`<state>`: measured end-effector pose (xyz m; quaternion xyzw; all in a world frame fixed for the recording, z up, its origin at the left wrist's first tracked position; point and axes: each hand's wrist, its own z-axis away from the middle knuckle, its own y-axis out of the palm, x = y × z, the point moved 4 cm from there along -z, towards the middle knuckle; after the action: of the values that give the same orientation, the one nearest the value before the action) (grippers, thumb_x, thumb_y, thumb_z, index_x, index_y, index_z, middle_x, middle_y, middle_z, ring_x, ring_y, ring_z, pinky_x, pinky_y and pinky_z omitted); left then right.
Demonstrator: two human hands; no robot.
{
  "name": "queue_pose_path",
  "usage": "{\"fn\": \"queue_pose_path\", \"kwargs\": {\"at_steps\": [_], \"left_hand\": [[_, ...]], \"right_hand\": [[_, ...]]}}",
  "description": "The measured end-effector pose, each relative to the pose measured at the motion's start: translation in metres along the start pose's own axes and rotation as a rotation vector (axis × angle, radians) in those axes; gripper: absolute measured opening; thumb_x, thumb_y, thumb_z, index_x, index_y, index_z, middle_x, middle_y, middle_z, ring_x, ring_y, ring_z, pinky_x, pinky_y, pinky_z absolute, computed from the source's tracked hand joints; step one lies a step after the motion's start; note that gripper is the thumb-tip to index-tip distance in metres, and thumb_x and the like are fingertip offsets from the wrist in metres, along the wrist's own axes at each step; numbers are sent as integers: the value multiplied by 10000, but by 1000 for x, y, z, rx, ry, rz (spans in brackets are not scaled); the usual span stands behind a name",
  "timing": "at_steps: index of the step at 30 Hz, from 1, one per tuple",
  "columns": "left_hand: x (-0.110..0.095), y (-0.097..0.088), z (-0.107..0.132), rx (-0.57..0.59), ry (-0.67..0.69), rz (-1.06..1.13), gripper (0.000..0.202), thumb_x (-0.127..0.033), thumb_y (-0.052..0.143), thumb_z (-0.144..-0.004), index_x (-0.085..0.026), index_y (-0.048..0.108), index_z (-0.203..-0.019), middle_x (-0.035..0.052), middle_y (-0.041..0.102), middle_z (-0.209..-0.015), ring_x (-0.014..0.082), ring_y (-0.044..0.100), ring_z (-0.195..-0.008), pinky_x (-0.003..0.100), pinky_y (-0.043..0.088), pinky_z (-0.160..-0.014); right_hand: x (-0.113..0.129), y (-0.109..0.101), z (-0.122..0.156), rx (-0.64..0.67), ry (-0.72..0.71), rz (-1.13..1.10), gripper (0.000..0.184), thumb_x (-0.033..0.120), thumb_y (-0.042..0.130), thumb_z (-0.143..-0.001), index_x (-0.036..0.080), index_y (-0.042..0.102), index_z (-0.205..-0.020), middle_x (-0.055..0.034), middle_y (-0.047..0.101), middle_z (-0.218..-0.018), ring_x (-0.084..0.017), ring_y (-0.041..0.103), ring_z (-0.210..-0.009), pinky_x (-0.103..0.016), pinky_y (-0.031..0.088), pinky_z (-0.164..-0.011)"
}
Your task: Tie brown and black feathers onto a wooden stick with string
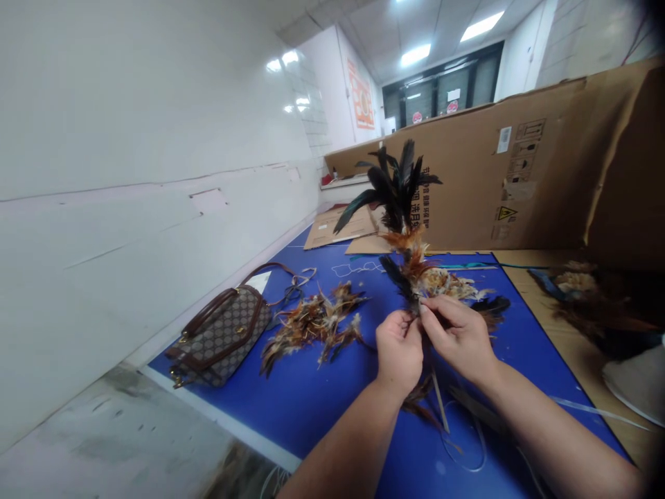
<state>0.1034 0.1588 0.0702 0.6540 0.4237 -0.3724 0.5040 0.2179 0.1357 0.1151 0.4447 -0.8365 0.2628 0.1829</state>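
Between my two hands a feather bundle stands upright: long black feathers (pixel 397 187) fan out at its top, with orange-brown feathers (pixel 410 246) below them. My left hand (pixel 400 353) is closed round the lower part of the bundle. Thumb and fingers of my right hand (pixel 460 336) pinch at the same spot, close against the left; any small thing between these fingertips is hidden. Behind my right hand lies a heap of pale and brown feathers (pixel 449 284). A thin stick (pixel 440 402) lies below my hands.
Loose brown feathers (pixel 316 322) lie on the blue tabletop (pixel 322 409) at left, beside a patterned handbag (pixel 226 333). A large cardboard sheet (pixel 478 180) stands at the back. More dark feathers (pixel 603 312) lie at right. Clear cord (pixel 481 450) loops near my right forearm.
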Motion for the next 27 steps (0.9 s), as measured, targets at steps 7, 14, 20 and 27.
{"fn": "queue_pose_path", "kwargs": {"at_steps": [7, 14, 20, 27], "left_hand": [[-4, 0, 1, 0, 61, -151, 201, -311, 663, -936, -133, 691, -846, 88, 737, -832, 171, 675, -783, 290, 548, -777], [0, 2, 3, -13, 59, -143, 194, -320, 681, -918, -134, 690, -864, 77, 718, -817, 160, 660, -759, 286, 545, -752], [-1, 2, 4, 46, -48, 59, 248, -365, 797, -834, -134, 709, -847, 44, 704, -770, 129, 644, -711, 259, 542, -713], [-5, 7, 3, 221, -308, 368, 385, -380, 936, -674, -109, 701, -816, 49, 683, -741, 174, 667, -647, 343, 567, -639]], "right_hand": [[-8, 1, 0, 59, 11, 82, 139, 289, 697, -928, 203, 674, -821, 5, 571, -651, -166, 545, -614, -306, 436, -613], [-11, 1, 2, 42, 130, 65, 225, 300, 656, -936, 197, 670, -737, -15, 626, -665, -159, 584, -617, -290, 453, -605], [-20, -3, 2, 94, 374, -222, 272, 405, 702, -914, 185, 701, -753, -12, 640, -665, -145, 586, -588, -254, 474, -529], [-31, -6, 3, 151, 565, -579, 280, 427, 774, -873, 187, 682, -763, 11, 624, -606, -124, 558, -435, -227, 457, -363]]}}
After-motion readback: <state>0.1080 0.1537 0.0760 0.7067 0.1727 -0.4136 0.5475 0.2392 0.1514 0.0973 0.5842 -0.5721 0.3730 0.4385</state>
